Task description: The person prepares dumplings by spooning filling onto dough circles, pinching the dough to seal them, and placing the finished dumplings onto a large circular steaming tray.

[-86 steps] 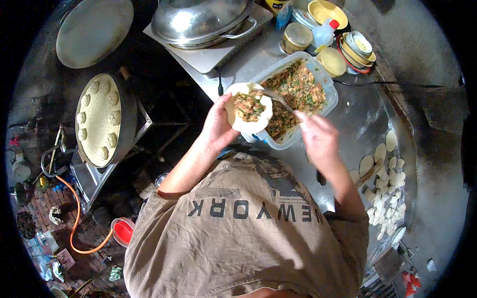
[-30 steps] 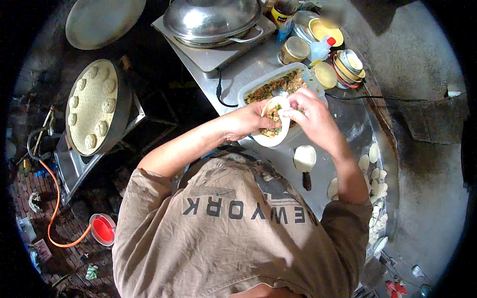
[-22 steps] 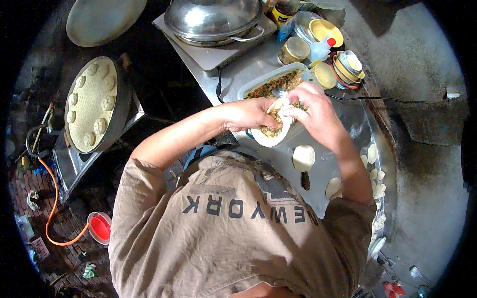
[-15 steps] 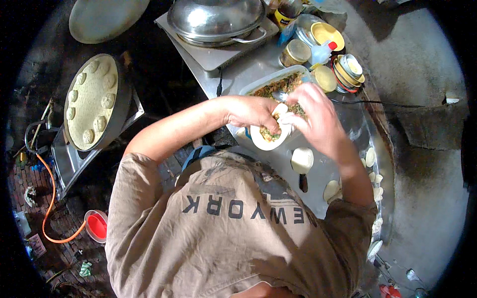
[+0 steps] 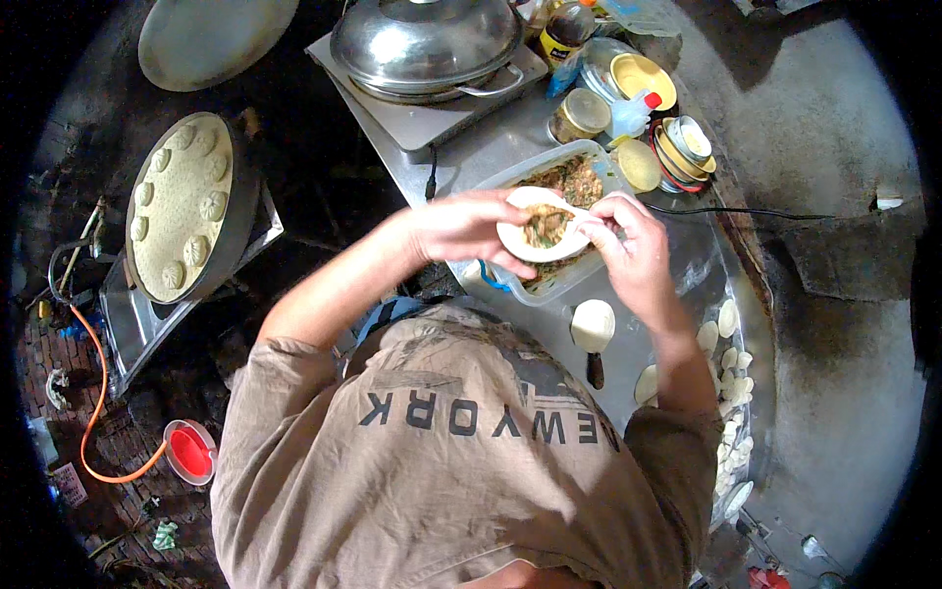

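Note:
A round dough wrapper (image 5: 513, 239) with chopped filling in its middle is held up over the filling tub. My left hand (image 5: 469, 228) cradles it from the left, thumb near the upper rim and fingers beneath. On the opposite side my right hand (image 5: 633, 240) pinches the wrapper's edge between thumb and fingertips, where the dough draws up to a point. Below them stands the clear plastic tub (image 5: 567, 293), holding brown-and-green chopped filling (image 5: 579, 180). My hands hide part of it.
Several dough rounds (image 5: 728, 383) lie along the table's right side. Nearer is a pale oval piece (image 5: 593, 324) with a dark handle. Jars (image 5: 579, 116) and stacked bowls (image 5: 684, 147) stand behind the tub, a lidded wok (image 5: 427, 49) farther back. At left, a deep pan (image 5: 224, 250) holds pleated buns.
My left hand has turned, and the wrapper has opened out flatter and moved up over the tub. My right hand has come down from above the filling to the wrapper's right edge.

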The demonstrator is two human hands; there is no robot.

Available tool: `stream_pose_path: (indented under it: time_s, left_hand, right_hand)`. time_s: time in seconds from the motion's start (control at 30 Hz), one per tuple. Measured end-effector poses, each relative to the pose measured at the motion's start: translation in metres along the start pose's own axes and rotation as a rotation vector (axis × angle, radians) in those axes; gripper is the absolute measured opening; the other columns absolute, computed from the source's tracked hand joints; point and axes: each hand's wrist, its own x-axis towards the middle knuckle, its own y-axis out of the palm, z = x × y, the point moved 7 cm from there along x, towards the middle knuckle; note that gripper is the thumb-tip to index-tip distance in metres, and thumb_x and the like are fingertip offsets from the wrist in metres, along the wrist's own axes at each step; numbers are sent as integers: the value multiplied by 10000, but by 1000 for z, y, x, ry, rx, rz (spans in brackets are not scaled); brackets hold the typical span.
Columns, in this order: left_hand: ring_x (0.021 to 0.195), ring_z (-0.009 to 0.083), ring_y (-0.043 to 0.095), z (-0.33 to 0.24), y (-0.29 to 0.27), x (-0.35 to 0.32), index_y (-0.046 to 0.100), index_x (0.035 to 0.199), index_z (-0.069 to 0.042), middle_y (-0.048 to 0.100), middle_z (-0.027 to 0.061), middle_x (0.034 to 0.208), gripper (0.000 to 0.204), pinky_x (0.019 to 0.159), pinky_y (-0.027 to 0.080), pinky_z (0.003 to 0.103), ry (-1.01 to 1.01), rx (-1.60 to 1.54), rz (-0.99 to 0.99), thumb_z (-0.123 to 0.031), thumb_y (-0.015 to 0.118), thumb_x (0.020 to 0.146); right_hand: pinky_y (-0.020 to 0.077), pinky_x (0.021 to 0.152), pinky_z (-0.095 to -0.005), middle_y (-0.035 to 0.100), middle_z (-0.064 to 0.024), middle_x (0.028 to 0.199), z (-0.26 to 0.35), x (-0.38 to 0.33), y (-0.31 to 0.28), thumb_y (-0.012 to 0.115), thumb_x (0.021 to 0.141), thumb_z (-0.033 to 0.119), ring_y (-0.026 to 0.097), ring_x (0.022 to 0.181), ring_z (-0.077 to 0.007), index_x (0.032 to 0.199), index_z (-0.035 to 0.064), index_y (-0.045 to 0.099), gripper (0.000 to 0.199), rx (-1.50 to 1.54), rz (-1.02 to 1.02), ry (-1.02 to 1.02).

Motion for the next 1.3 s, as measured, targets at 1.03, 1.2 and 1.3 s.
stream_pose_path:
  time_s: [1.03,1.2,1.3]
  left_hand:
    - [1171,312,493,-2,8,13,255,1390,-54,411,128,1339,552,929,456,552,-29,145,-108,-212,450,899]
    - [1153,262,505,15,-5,23,354,1336,-58,475,116,1256,398,920,476,513,253,104,-303,-132,402,947]
    - [1128,236,518,14,-5,25,354,1329,-54,483,107,1231,377,896,508,456,203,248,-357,-97,377,955]
  right_hand:
    - [425,604,-361,535,-122,731,9,4,-6,657,784,71,524,675,-278,816,-4,567,122,-273,-46,-117]
    - [449,638,-407,564,-141,777,-15,-3,7,660,778,82,562,743,-329,848,10,565,138,-268,-48,23]
    - [455,660,-407,557,-132,826,-2,-1,15,648,773,88,558,796,-324,880,16,552,161,-489,49,-182]
